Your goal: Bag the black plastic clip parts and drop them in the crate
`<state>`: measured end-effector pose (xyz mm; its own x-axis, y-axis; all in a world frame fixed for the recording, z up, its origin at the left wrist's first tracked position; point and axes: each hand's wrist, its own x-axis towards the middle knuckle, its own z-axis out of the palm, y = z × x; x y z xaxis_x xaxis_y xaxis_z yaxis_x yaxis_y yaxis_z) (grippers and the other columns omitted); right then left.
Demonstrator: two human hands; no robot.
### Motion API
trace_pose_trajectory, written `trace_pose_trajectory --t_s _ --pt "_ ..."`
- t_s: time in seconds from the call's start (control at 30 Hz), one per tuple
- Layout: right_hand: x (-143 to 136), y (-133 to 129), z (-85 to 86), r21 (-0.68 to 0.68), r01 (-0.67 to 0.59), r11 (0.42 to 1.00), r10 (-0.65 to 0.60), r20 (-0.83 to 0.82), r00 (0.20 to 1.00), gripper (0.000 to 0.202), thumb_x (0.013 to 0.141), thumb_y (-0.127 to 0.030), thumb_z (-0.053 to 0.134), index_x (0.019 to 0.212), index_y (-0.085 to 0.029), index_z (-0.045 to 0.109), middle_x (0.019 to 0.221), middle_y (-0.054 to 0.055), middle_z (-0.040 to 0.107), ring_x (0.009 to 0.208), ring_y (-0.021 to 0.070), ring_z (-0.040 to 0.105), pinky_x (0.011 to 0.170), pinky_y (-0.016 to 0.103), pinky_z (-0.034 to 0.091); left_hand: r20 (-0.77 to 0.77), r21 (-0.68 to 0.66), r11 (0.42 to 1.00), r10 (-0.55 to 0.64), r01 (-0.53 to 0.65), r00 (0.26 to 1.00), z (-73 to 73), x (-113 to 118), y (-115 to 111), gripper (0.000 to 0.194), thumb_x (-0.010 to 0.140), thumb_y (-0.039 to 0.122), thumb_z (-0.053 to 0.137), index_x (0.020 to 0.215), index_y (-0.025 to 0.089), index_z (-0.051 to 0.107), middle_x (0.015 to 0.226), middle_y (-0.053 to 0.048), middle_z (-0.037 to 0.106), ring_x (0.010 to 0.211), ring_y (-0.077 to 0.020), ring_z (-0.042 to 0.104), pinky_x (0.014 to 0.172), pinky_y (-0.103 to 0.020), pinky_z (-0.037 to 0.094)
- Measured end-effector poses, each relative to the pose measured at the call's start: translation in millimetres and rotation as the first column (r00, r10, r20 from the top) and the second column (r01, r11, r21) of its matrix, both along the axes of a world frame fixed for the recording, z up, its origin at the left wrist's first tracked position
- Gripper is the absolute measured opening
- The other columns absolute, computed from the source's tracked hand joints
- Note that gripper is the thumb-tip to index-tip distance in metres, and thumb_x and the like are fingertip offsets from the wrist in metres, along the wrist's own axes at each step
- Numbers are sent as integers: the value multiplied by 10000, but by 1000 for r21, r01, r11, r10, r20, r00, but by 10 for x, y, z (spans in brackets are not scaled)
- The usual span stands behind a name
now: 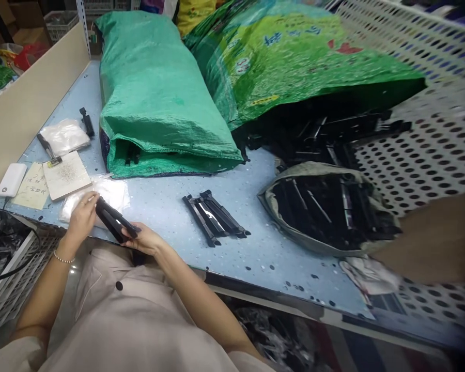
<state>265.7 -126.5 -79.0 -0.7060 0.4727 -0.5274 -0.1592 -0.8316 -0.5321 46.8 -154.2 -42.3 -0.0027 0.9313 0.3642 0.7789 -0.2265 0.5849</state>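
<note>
My right hand (pixel 141 238) holds the lower end of some long black plastic parts (pixel 114 219), near the table's front edge. At their upper end is my left hand (pixel 83 213), its fingers pinched together over a stack of clear plastic bags (pixel 116 192); what it grips is too small to tell. Several similar black parts (pixel 216 218) lie side by side on the blue table (pixel 155 199), to the right of my hands. An open grey-green sack (pixel 294 235) farther right is full of black parts.
A teal sack (pixel 151 88) and a green printed sack (pixel 279 67) lie across the back. At left are a small pad (pixel 66 175), a handwritten note (pixel 33 186), a white device (pixel 11 180) and more clear bags (pixel 65 135). Perforated white baskets (pixel 442 155) stand at right.
</note>
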Motion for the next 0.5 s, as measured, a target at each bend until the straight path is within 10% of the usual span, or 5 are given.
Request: trace_pose_trajectory --t_s 0.13,0.37,0.5 --pt "29 34 47 152 188 970 -185 -33 982 468 565 -256 887 932 -196 604 696 -53 608 582 79 559 511 185 484 -57 128 928 -344 349 937 47 496 -373 614 955 79 396 1538 265 352 1400 -118 573 1331 -227 537 1108 -420 505" --pt "828 -226 178 342 501 795 -573 150 806 595 553 -246 805 1021 -274 439 609 -100 592 500 98 515 527 214 442 125 228 856 -498 464 858 -191 1282 -478 641 963 80 395 1560 290 290 1352 -123 607 1283 -222 589 1088 -393 532" --pt "1591 -595 240 474 489 732 -660 319 680 689 566 -300 796 1179 -274 482 766 -30 669 579 130 572 588 255 478 117 159 624 -781 765 613 -166 1813 -452 663 954 83 367 1574 274 230 1389 -118 598 1281 -226 594 1120 -345 503"
